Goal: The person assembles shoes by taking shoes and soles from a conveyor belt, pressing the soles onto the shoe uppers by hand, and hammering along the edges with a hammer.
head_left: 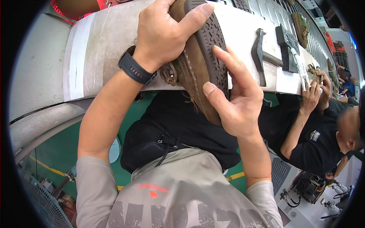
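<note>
Over the near edge of the work table I hold a brown shoe (195,78) tilted on its side, its dark treaded sole (216,45) facing right. My left hand (161,34), with a black watch on the wrist, grips its upper end, the thumb pressed across the sole. Lower down, my right hand (241,102) closes on the sole's right side, its thumb on the sole edge and a finger against the tread. Brown laces (170,76) hang at the left of the shoe. The left fingers are partly hidden behind it.
Right of the shoe lie a hammer (259,57) and a black block (288,40). Another shoe (300,30) sits on the slatted conveyor (279,13). At right, a co-worker's hands (313,91) handle a shoe beside a white tool (301,68). A fan (42,201) stands lower left.
</note>
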A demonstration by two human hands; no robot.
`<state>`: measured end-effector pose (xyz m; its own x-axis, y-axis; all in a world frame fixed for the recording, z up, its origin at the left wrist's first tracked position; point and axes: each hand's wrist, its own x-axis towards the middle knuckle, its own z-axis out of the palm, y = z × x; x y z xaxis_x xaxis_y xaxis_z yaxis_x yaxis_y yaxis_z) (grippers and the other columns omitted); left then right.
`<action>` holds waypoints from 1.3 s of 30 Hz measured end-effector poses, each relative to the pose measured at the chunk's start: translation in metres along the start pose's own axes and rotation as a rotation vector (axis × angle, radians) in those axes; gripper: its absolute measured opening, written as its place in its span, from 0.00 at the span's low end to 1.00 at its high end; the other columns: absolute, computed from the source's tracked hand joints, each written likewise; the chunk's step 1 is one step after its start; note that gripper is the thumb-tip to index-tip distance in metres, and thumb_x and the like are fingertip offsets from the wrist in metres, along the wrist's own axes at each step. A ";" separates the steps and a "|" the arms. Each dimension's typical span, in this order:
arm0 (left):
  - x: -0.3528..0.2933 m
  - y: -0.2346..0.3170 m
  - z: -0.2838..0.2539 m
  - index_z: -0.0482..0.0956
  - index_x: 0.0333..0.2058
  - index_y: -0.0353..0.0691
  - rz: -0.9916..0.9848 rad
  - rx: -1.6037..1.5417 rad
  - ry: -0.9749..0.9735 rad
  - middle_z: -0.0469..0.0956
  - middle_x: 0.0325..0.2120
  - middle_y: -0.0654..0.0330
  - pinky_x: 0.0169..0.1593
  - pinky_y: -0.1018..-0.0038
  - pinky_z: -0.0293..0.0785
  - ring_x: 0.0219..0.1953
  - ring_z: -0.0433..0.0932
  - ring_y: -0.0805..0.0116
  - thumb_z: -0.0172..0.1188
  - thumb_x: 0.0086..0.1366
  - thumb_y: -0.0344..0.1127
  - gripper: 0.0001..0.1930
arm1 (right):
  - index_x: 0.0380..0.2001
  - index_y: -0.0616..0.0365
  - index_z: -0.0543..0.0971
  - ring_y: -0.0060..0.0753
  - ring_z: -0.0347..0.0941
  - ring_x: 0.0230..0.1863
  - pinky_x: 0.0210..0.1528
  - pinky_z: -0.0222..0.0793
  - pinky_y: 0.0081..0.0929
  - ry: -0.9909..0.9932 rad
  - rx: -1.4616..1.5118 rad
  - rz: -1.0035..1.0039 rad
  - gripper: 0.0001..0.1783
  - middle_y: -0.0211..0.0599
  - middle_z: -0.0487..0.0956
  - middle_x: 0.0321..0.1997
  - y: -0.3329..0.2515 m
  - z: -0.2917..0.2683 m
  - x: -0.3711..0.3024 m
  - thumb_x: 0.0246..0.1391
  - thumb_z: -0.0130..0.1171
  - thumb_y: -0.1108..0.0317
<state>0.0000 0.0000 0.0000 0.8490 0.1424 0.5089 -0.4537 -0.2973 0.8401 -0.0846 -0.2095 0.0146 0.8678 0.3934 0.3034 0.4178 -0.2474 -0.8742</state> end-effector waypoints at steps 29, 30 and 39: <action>0.000 0.001 0.006 0.84 0.41 0.30 0.018 0.009 0.041 0.86 0.31 0.52 0.42 0.69 0.79 0.35 0.84 0.66 0.68 0.70 0.47 0.20 | 0.71 0.71 0.68 0.33 0.79 0.54 0.57 0.77 0.32 0.042 0.194 0.263 0.55 0.47 0.80 0.56 0.018 -0.016 0.011 0.44 0.84 0.57; 0.000 0.001 0.006 0.84 0.41 0.30 0.023 0.009 0.039 0.86 0.31 0.52 0.42 0.69 0.79 0.35 0.84 0.66 0.68 0.70 0.47 0.20 | 0.71 0.71 0.68 0.33 0.79 0.54 0.57 0.77 0.32 0.046 0.194 0.259 0.55 0.47 0.80 0.56 0.015 -0.014 0.017 0.44 0.84 0.57; 0.041 0.060 -0.019 0.78 0.53 0.28 0.367 -0.318 0.051 0.85 0.41 0.56 0.47 0.72 0.80 0.41 0.83 0.71 0.68 0.66 0.32 0.21 | 0.64 0.65 0.74 0.25 0.77 0.50 0.54 0.72 0.27 0.183 -0.106 -0.192 0.45 0.33 0.81 0.49 -0.022 -0.016 0.080 0.44 0.87 0.66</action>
<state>0.0024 0.0063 0.0749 0.6065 0.1302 0.7844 -0.7878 -0.0347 0.6149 -0.0200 -0.1871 0.0646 0.8003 0.2779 0.5314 0.5965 -0.2787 -0.7526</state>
